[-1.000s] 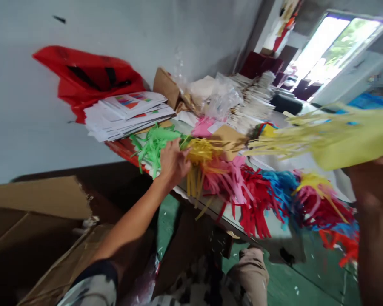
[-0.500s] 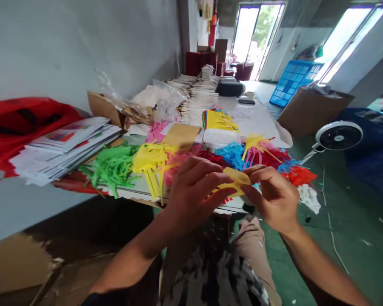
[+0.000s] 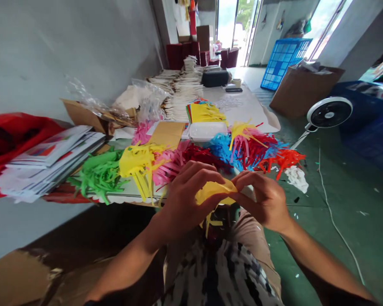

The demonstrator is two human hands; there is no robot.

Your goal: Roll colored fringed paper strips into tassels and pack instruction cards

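Observation:
Between both hands, over the table's front edge, is a piece of yellow tissue paper [image 3: 215, 191] with cut strips dangling below it. My left hand [image 3: 191, 193] is closed round its left side, thumb underneath and fingers on top. At its right end my right hand [image 3: 261, 195] pinches the paper between thumb and fingertips. Just beyond lie fringed paper bundles: green [image 3: 100, 172], yellow [image 3: 140, 161], pink [image 3: 170, 163], dark red [image 3: 199, 154], blue [image 3: 221, 146] and orange-red [image 3: 285, 160]. Part of the held paper is hidden by my fingers.
A white plastic tray [image 3: 207, 131] and a brown envelope [image 3: 167, 134] sit behind the bundles. Printed sheets [image 3: 51, 161] are piled at left beside a red bag [image 3: 15, 140]. Farther back are stacks of white paper [image 3: 185, 91]. A fan [image 3: 329, 114] stands at right.
Both hands have drawn slightly closer together around the yellow paper. Its strips now hang in sight below my left hand. The camera view has shifted, moving the background up and left.

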